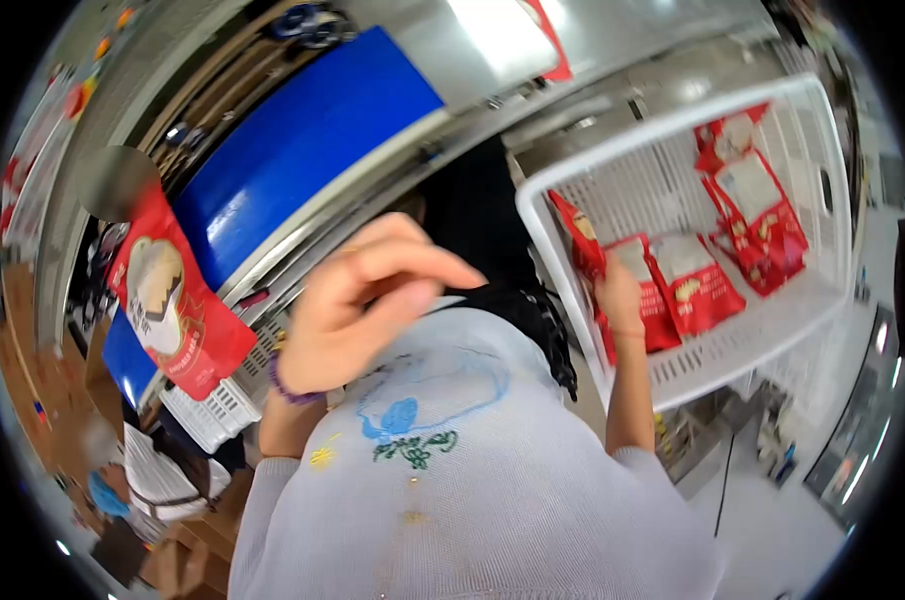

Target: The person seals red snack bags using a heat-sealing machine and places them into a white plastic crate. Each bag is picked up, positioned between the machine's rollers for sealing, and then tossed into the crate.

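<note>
My left hand (358, 310) is raised in front of my chest, fingers bent and thumb apart from the index finger, with nothing visible in it. A purple band circles its wrist. My right hand (621, 295) reaches into a white plastic basket (743, 372). Its fingers close around a red pouch (579, 232) that stands against the basket's near-left wall; the fingertips are partly hidden. Beside it lie more red-and-white pouches (698, 285), and several others (758, 215) lean at the basket's far side.
A blue conveyor belt (303, 150) runs along a metal frame at the left. One large red pouch (178, 300) is upright by the belt, near a white crate (218, 415). A person in white (168, 475) is at lower left among cardboard boxes (188, 560). A metal table (473, 50) lies ahead.
</note>
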The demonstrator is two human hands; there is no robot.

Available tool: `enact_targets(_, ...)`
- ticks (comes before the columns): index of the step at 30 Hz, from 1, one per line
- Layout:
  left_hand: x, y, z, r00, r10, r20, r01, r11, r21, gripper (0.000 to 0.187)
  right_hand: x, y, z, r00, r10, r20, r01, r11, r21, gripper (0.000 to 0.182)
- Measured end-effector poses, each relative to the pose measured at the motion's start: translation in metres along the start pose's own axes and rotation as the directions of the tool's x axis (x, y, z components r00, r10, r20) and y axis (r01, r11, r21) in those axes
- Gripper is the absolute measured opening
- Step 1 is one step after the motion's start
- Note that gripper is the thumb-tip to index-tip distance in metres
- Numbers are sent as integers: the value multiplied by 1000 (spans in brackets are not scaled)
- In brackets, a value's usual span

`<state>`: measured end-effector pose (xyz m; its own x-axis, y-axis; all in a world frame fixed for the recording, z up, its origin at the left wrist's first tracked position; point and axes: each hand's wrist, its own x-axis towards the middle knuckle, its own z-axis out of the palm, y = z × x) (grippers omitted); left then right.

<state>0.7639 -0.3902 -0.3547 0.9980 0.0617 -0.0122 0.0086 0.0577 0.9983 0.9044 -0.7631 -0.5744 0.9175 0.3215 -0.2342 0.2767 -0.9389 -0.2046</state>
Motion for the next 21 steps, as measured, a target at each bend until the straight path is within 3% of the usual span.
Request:
enact_targets(3,16,-19,2,993,-59,106,22,947,320,33,14,-96,-91,983,-159,-93,171,976,133,18)
enact_targets(5,29,-41,11,973,172,151,-229,762,606,57,12,-149,-144,926,-370,-69,376,919,118,19)
enact_targets(6,36,-46,14,950,243,197,-313,755,576,65,5,-177,-171,916,-394,-81,401,910,108,19)
enact_targets(7,43,-50,16,919,309,244,-394,743,542,72,-4,-204,-196,881,-473,14,462,867,186,19)
enact_targets(8,50,-54,17,877,375,299,-474,776,417,73,-10,-221,-214,830,-548,103,507,819,267,20)
enact_targets(9,60,-60,27,796,557,236,-601,773,205,65,-11,-225,-226,746,-653,131,576,732,365,24)
enact_targets(11,52,-55,21,880,263,396,-289,957,7,43,-12,-245,-251,660,-702,269,553,696,459,26)
enact_targets(12,47,-52,19,885,269,380,-293,956,7,43,-6,-249,-255,638,-733,237,533,642,551,25)
enact_targets(13,40,-50,17,925,280,255,-273,960,-65,33,-1,-252,-259,617,-760,203,507,581,636,25)
enact_targets(14,34,-50,15,953,275,126,-258,956,-140,24,1,-255,-263,668,-714,210,325,534,780,30)
enact_targets(15,31,-55,9,940,340,33,-330,929,-167,17,13,-241,-250,625,-765,153,147,308,940,68)
enact_targets(17,23,-57,-3,982,163,-92,-178,966,-186,19,17,-231,-223,744,-668,-5,94,97,991,115)
enact_targets(18,22,-66,-5,954,179,-242,-234,946,-222,20,22,-228,-209,715,-694,-83,159,45,986,127)
enact_targets(19,19,-63,-8,938,91,-334,-183,949,-257,19,18,-229,-193,729,-673,-130,126,-55,991,113)
enact_targets(21,21,-69,-19,935,138,-327,-195,970,-146,16,19,-227,-165,803,-580,-138,401,354,845,76)
